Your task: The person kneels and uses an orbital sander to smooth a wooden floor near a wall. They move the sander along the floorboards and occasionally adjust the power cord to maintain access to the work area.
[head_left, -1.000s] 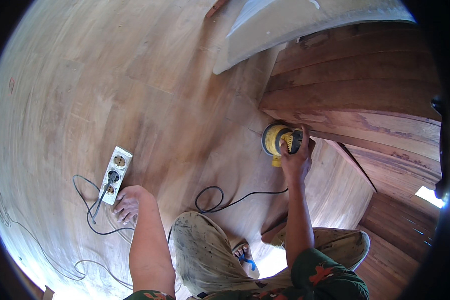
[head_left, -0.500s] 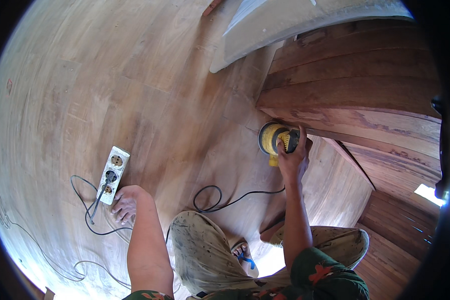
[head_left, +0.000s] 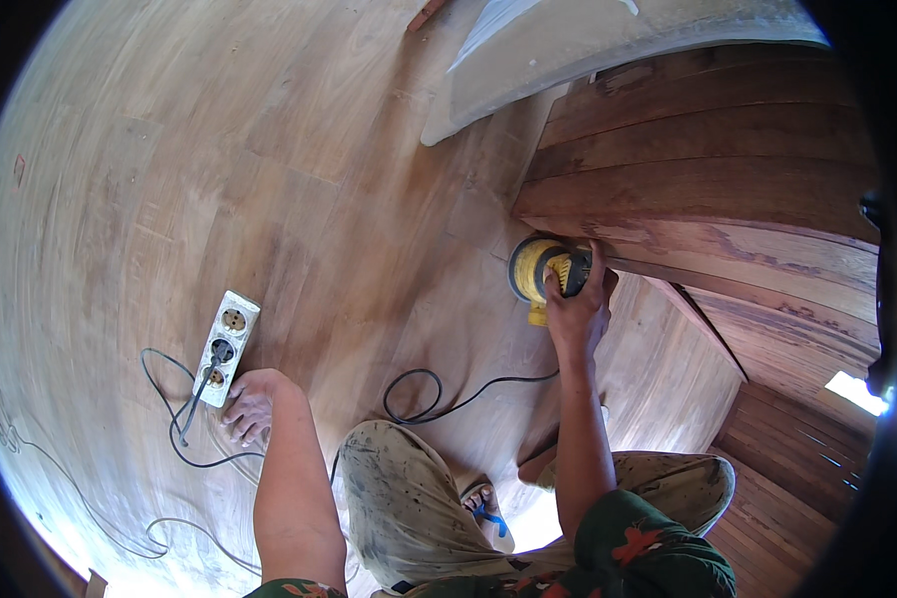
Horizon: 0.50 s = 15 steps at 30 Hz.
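Observation:
A yellow and black orbital sander (head_left: 537, 271) rests on the wooden floor (head_left: 299, 239), close to the base of the plank wall. My right hand (head_left: 578, 311) is closed around its black top, thumb on the near side. From the sander a black cord (head_left: 478, 387) runs left in a loop over the floor. My left hand (head_left: 250, 407) leans on the floor with its fingers spread, holding nothing. Right beside it lies a white power strip (head_left: 211, 387), with a black plug (head_left: 216, 354) in its middle socket.
Reddish-brown plank walls (head_left: 688, 179) form a corner to the right of the sander. A pale curved panel (head_left: 528, 75) juts in at the top. Thin cables (head_left: 80, 498) trail over the floor at lower left. My bent knee (head_left: 389, 488) is between my arms.
My right hand and the sander have slid slightly left and a little away from the wall. The left hand and the power strip stay put.

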### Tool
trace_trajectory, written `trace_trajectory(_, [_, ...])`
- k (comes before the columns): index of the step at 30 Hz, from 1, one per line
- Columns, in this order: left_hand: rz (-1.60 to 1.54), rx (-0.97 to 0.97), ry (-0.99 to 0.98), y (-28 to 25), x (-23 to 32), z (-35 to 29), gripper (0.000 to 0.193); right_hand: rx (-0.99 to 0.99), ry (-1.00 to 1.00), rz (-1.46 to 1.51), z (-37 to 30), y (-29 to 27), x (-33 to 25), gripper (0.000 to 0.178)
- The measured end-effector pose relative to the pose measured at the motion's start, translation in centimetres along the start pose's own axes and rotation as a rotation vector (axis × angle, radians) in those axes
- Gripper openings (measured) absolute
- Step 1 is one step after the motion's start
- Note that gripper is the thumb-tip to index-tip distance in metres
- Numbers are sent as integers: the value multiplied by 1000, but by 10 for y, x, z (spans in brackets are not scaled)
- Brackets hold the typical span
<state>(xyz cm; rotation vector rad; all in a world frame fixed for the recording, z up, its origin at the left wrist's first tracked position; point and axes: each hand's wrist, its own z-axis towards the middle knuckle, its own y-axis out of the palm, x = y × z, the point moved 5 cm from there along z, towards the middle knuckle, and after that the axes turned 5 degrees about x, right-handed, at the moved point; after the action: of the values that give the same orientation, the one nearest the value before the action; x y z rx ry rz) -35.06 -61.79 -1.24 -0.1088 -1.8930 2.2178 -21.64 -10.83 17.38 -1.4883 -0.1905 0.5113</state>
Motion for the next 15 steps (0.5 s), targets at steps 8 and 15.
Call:
trace_trajectory(8, [27,-11,3,-5,3,-2,79,-16,17,2,-1,0,-2,90])
trace_trajectory(15, [7,4,-10,-1,1,-1,79,-49,99,-5,-1,-3,14,91])
